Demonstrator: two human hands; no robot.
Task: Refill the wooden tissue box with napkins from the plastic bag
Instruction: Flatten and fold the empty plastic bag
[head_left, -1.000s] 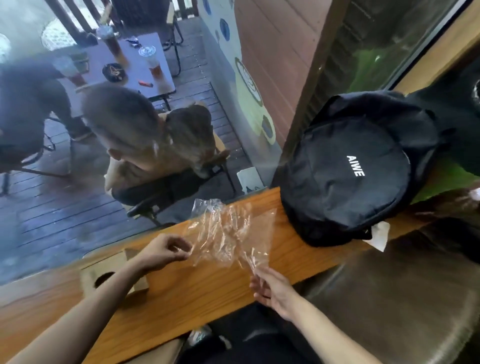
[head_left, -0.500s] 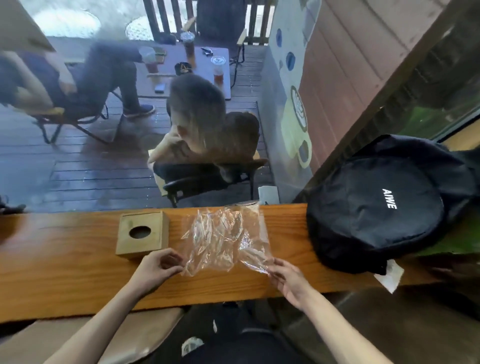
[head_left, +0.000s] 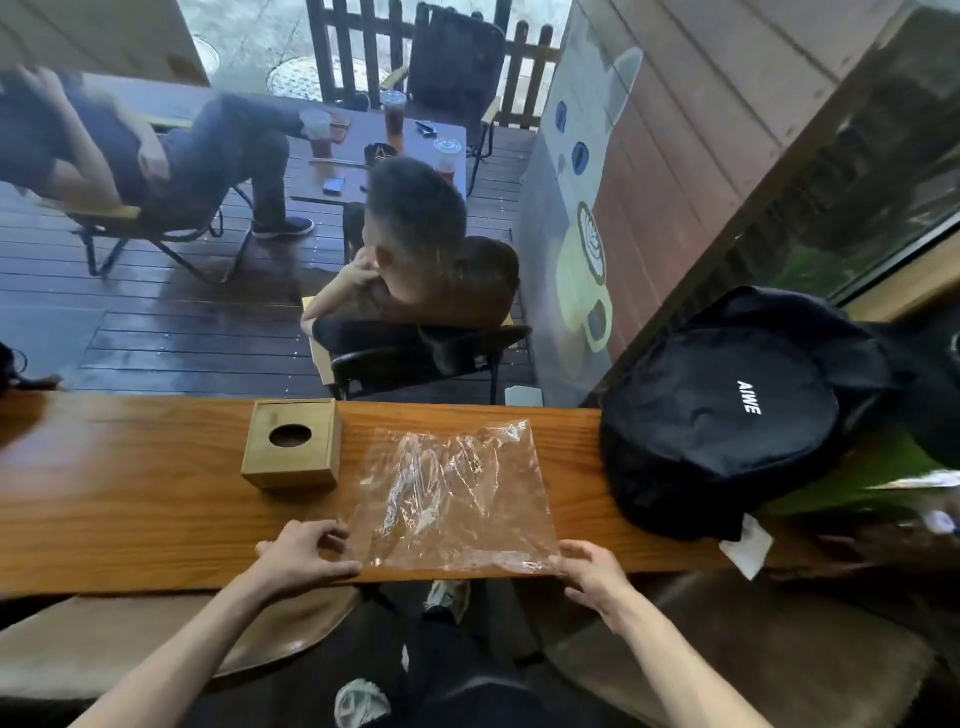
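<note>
A clear plastic bag (head_left: 457, 493) lies spread flat on the wooden counter (head_left: 130, 519), and I see no napkins in it. My left hand (head_left: 304, 553) pinches its near left corner. At the near right corner, my right hand (head_left: 592, 571) pinches the bag's edge by the counter's front lip. The wooden tissue box (head_left: 292, 444) stands just left of the bag, lid on, with a dark round hole in its top. No napkin shows in the hole.
A black backpack (head_left: 727, 415) sits on the counter right of the bag, a white tag hanging from it. A window runs along the counter's far edge; people sit at a table outside. A wooden stool seat (head_left: 280, 634) is below left.
The bag went from held up and crumpled to stretched flat on the counter. Both hands moved toward me and apart, to its near corners. The view swung left, bringing the tissue box fully into sight.
</note>
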